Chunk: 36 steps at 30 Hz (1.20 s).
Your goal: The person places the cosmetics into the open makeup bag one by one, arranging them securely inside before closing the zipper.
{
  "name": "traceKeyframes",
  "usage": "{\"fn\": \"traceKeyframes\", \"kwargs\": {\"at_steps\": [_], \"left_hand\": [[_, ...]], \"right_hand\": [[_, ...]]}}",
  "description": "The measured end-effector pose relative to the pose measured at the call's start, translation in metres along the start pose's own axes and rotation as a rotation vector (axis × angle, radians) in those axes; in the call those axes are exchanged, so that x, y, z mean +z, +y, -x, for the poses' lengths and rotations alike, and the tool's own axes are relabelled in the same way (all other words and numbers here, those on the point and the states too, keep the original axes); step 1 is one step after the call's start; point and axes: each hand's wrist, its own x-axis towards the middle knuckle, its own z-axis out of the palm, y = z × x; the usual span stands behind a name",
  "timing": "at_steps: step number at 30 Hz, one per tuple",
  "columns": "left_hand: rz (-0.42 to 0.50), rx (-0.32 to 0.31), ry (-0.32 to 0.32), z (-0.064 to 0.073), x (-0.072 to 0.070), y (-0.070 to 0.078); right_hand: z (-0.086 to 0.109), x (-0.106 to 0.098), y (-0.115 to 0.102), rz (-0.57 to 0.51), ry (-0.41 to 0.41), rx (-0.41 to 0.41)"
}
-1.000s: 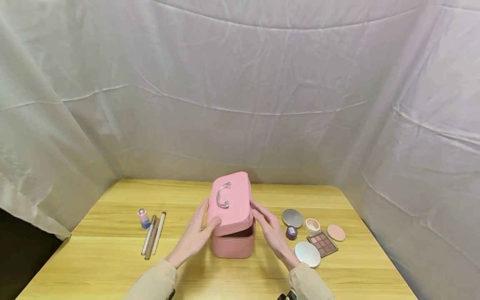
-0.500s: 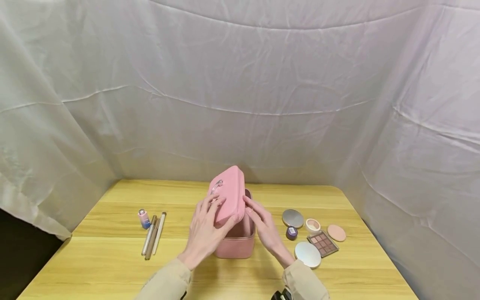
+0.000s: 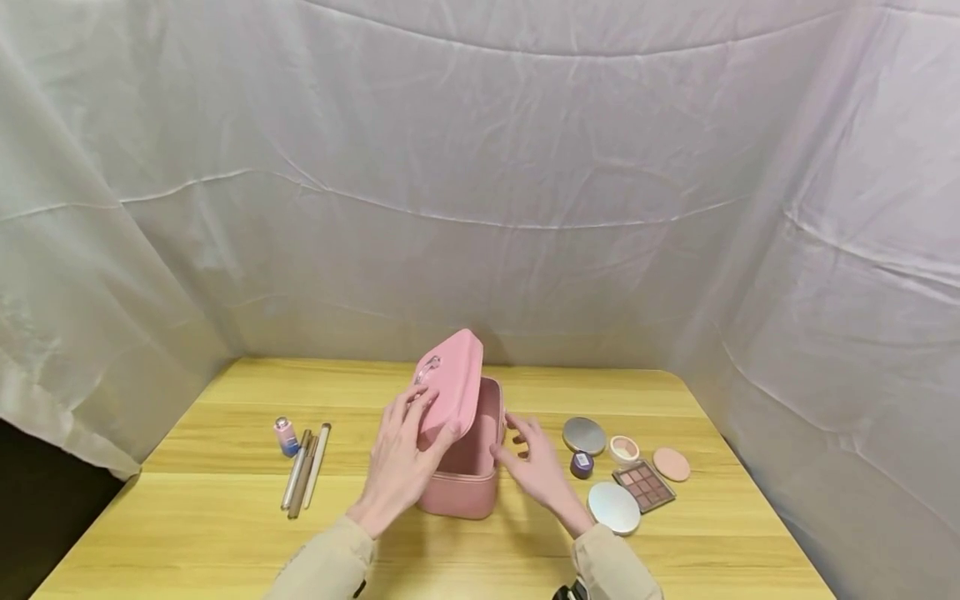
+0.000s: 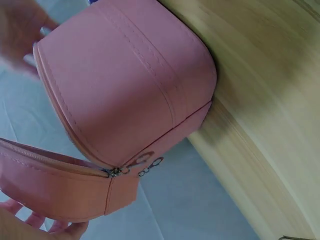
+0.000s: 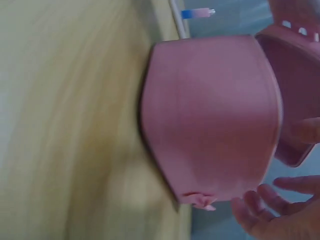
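Observation:
A pink zippered makeup case stands upright on the table, its lid raised and tilted leftward. The left hand grips that lid, fingers spread over its outer face and thumb at the near edge. Past the thumb, the pale inside of the case shows. Beside the right wall is the right hand, its fingers loosely bent at the rim with nothing between them. The left wrist view shows metal zipper pulls dangling by the lid's corner. A small bow decorates the case in the right wrist view.
Left of the case lie a dropper bottle and several slim makeup sticks. To the right are an eyeshadow palette, two round compacts, a purple jar, a small blush pan and a powder puff.
The lid has swung up and to the left with the left hand, uncovering the inside of the case. The right hand has moved off the lid to the case's right rim.

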Motion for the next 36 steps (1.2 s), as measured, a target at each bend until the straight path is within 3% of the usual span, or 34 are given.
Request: {"fn": "traceKeyframes", "kwargs": {"at_steps": [6, 21, 36], "left_hand": [[0.044, -0.014, 0.018, -0.001, -0.007, -0.004], [0.206, -0.088, 0.022, -0.003, -0.028, -0.015], [0.218, -0.100, 0.087, 0.007, -0.052, -0.027]], "right_hand": [[0.002, 0.002, 0.008, -0.012, -0.070, 0.081], [0.005, -0.007, 0.010, -0.051, -0.088, 0.075], [0.016, -0.028, 0.025, -0.054, -0.147, 0.053]]}}
